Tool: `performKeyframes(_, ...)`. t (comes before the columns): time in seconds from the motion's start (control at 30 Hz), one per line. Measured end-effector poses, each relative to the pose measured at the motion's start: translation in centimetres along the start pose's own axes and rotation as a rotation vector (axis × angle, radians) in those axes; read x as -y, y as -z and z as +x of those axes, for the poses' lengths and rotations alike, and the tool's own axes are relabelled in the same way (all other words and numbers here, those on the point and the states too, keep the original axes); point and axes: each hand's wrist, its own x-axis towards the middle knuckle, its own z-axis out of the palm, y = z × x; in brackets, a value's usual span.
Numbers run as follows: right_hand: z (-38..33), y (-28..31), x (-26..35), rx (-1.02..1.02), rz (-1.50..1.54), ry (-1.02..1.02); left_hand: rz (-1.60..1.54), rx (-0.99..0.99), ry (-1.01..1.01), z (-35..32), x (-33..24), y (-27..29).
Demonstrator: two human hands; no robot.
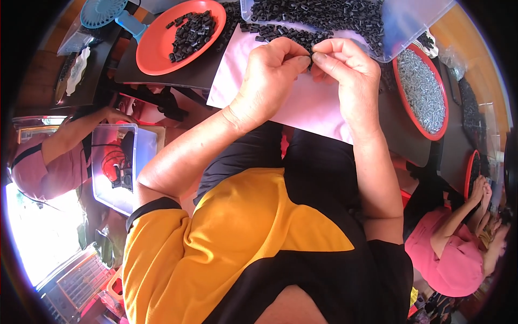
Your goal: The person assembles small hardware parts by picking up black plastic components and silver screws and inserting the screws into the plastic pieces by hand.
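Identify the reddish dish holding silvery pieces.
The dish nearest the right hand; the left dish holds black pieces, the far-right dish looks dark inside.

The person wears a short-sleeved top (232, 216) in two colours, warm yellow and black. The yellow covers a large part of the front and narrows to a point at the right side. A black part (302, 264) goes below it and around the curved neck opening. The left sleeve (154, 240) is yellow with a black band (157, 208) at its edge, while the right sleeve (389, 264) is black. The trousers (243, 146) are very dark, nearly black. The cloth looks soft, with several folds. Both forearms (186, 148) are bare, and each grip (356, 70) is a bare hand.
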Motion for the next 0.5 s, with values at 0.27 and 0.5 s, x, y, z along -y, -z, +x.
performKeyframes(0.27,-1.8,-0.9,-0.4,0.042,-0.093,0.034,-0.444,0.02,0.307,-1.5,-0.5,0.1)
performKeyframes(0.5,-3.2,-0.8,-1.0,0.052,-0.233,0.242,-0.642,0.018,0.338,-3.6,-1.0,0.3)
